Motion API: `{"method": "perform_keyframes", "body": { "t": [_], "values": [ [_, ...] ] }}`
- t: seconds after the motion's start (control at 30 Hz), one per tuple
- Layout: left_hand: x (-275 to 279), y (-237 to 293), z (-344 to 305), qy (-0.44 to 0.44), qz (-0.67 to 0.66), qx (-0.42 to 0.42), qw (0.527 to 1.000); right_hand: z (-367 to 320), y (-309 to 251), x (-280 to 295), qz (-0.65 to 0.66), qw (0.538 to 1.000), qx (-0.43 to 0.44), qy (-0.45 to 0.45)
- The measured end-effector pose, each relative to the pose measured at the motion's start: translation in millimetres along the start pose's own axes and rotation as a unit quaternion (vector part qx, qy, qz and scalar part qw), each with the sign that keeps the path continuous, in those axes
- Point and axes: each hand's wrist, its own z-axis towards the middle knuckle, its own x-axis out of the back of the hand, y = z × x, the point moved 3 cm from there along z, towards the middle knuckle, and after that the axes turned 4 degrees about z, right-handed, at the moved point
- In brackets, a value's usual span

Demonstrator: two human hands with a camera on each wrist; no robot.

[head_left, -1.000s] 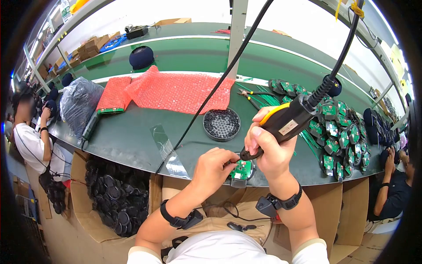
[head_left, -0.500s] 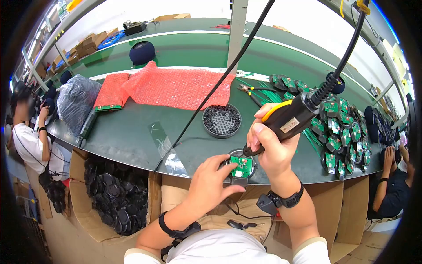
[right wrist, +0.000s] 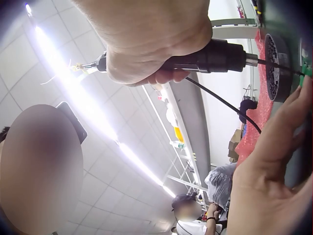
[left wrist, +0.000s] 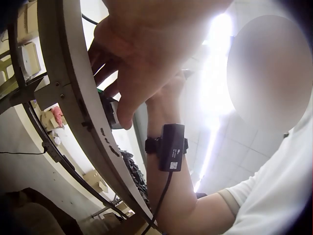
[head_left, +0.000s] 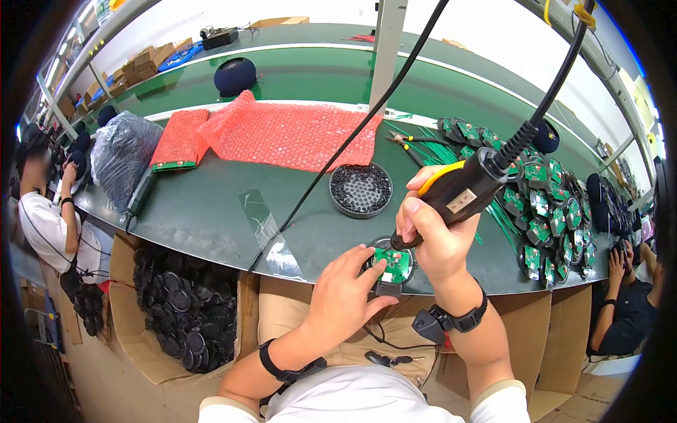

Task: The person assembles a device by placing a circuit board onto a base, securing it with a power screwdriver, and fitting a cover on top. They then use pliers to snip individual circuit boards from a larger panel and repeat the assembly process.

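My right hand [head_left: 441, 236] grips a black electric screwdriver [head_left: 458, 194] with a yellow lever, held at a slant. Its thin bit [right wrist: 281, 65] reaches down to a green circuit board [head_left: 392, 265] in a round dark housing at the bench's front edge. On the left side of that assembly lies my left hand [head_left: 345, 296], fingertips on the board and thumb along the near edge of the housing. In the left wrist view, its fingers and thumb come round the assembly, which is mostly hidden there. Behind it stands a round dish [head_left: 361, 190] of small black screws.
Many housings with green boards [head_left: 539, 204] are heaped at right, beside green strips and pliers [head_left: 409, 141]. Red bubble wrap [head_left: 289, 134] lies at the back. The screwdriver's cable rises overhead; another black cord crosses the bench. A carton [head_left: 141, 345] holds black round parts. People work on both sides.
My left hand has left its pinch by the screwdriver tip and moved down and left onto the assembly, spreading its fingers there. The right hand still grips the screwdriver at nearly the same spot.
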Motion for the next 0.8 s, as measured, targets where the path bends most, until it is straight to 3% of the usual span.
{"method": "perform_keyframes", "body": {
  "t": [0.8],
  "values": [
    [-4.9,-2.6,-0.6,-0.028,0.001,-0.007,1.0,-8.4,7.0,-0.8,-0.059,0.998,-0.014,-0.027]
  ]
}}
